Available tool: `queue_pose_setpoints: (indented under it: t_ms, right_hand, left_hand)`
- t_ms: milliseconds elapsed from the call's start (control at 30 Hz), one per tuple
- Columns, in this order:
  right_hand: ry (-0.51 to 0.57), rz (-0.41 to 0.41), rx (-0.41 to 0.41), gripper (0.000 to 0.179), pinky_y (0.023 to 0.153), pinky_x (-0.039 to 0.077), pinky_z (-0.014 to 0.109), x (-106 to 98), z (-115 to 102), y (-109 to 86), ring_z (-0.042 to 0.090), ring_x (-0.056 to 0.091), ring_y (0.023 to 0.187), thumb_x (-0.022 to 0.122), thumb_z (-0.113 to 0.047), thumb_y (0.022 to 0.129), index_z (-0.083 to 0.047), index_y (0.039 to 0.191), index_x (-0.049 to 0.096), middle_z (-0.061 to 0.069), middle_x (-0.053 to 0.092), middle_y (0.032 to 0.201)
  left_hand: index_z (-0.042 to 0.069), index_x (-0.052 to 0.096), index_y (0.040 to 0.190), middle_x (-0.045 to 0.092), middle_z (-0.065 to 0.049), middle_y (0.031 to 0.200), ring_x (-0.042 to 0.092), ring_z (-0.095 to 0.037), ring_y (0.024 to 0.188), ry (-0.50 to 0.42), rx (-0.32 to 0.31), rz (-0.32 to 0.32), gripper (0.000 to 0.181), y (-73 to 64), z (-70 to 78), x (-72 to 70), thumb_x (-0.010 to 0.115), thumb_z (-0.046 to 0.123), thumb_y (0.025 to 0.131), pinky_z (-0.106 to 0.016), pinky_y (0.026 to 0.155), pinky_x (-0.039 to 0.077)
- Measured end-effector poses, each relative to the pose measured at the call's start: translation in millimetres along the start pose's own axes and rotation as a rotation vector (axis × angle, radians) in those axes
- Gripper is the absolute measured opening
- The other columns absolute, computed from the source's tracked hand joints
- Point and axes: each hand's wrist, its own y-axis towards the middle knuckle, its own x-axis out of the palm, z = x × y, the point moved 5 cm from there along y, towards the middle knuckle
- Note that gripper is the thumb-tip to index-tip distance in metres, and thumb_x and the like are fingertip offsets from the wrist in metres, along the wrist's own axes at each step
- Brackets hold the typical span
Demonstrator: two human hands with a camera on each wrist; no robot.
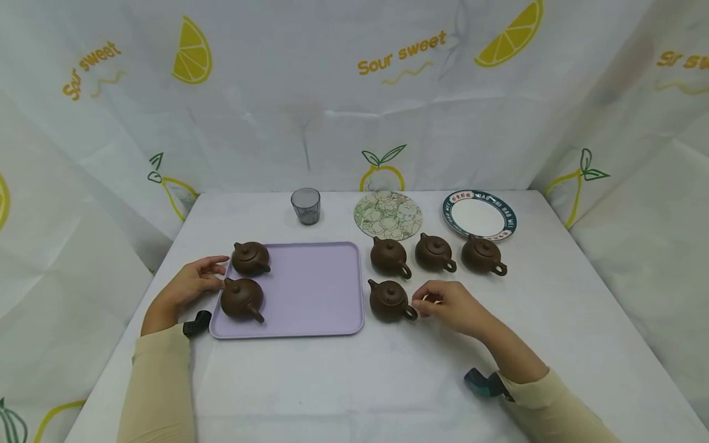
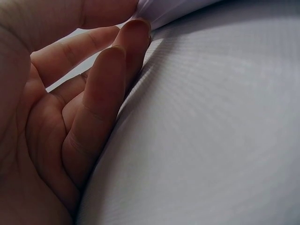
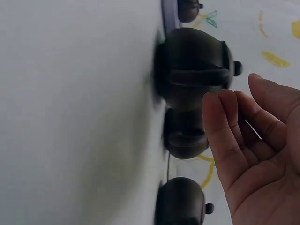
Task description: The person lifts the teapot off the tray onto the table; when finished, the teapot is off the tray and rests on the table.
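My left hand point(image 1: 191, 284) rests at the left edge of a lilac tray point(image 1: 316, 295), fingers loosely bent. In the left wrist view its fingertips point(image 2: 136, 33) are right at the tray's rim. Two brown teapots stand on the tray's left side: a rear teapot point(image 1: 251, 258) and a front teapot point(image 1: 242, 299). My right hand point(image 1: 451, 306) reaches to the handle of another brown teapot point(image 1: 389, 300), just right of the tray. In the right wrist view a gap shows between its thumb and fingers, beside that teapot point(image 3: 194, 56), with nothing gripped.
Behind the right-hand teapot stand three more in a row: a left teapot point(image 1: 389, 256), a middle teapot point(image 1: 434, 252) and a right teapot point(image 1: 483, 255). Farther back are a grey glass point(image 1: 306, 207), a round patterned mat point(image 1: 388, 215) and a green-rimmed plate point(image 1: 479, 215).
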Motion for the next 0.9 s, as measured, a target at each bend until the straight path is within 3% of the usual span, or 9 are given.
queue_pose_setpoints:
  t_ms: [133,233,400,533,667,900]
  right_hand:
    - [0.075,0.049,-0.051,0.018,0.067,0.052,0.036,-6.2,-19.9,10.8,0.021,0.066,0.076,0.070,-0.018,0.091,-0.006,0.104,0.069,0.003,0.066,0.085]
    - [0.141,0.032,-0.105,0.024,0.069,0.054,0.036,4.0,-36.8,21.5,0.020,0.066,0.077,0.070,-0.016,0.090,-0.001,0.109,0.067,0.005,0.066,0.090]
    - [0.210,-0.017,-0.156,0.025,0.067,0.053,0.031,36.5,-57.8,41.4,0.019,0.063,0.076,0.072,-0.014,0.089,-0.001,0.109,0.067,0.004,0.065,0.087]
    - [0.204,-0.069,-0.207,0.024,0.069,0.051,0.030,63.1,-76.7,52.7,0.017,0.062,0.082,0.072,-0.017,0.089,-0.002,0.108,0.068,0.000,0.067,0.090]
    - [0.203,-0.112,-0.246,0.023,0.067,0.052,0.030,85.9,-94.9,61.1,0.015,0.063,0.083,0.071,-0.017,0.089,-0.004,0.109,0.069,-0.003,0.068,0.091]
    - [0.251,-0.096,-0.208,0.025,0.061,0.048,0.023,133.6,-118.1,86.5,0.010,0.061,0.075,0.074,-0.016,0.087,-0.002,0.107,0.069,-0.006,0.064,0.086]
  left_hand:
    - [-0.008,0.036,0.144,0.052,-0.026,0.118,0.062,-0.007,0.079,-0.003,-0.003,0.007,0.066,-1.2,-1.7,-3.4,0.064,-0.009,0.084,-0.021,0.073,0.049]
    - [-0.008,0.036,0.144,0.053,-0.025,0.117,0.062,-0.008,0.079,-0.006,-0.004,0.008,0.066,-1.9,-1.8,-3.5,0.064,-0.008,0.084,-0.021,0.073,0.049]
    - [-0.005,0.041,0.143,0.058,-0.016,0.113,0.063,-0.008,0.081,0.015,0.005,0.013,0.066,-1.2,0.2,-0.9,0.068,-0.004,0.083,-0.021,0.074,0.049]
    - [-0.005,0.042,0.142,0.060,-0.013,0.111,0.063,-0.009,0.081,0.026,0.006,0.014,0.065,0.4,0.0,1.2,0.068,-0.003,0.082,-0.021,0.074,0.049]
    - [-0.006,0.041,0.142,0.058,-0.017,0.113,0.063,-0.009,0.081,0.029,0.009,0.003,0.065,2.0,-0.4,1.6,0.066,-0.004,0.083,-0.021,0.075,0.049]
    - [-0.007,0.039,0.143,0.055,-0.024,0.117,0.063,-0.007,0.081,0.005,0.000,0.001,0.066,0.2,0.7,0.1,0.066,-0.006,0.083,-0.020,0.074,0.048]
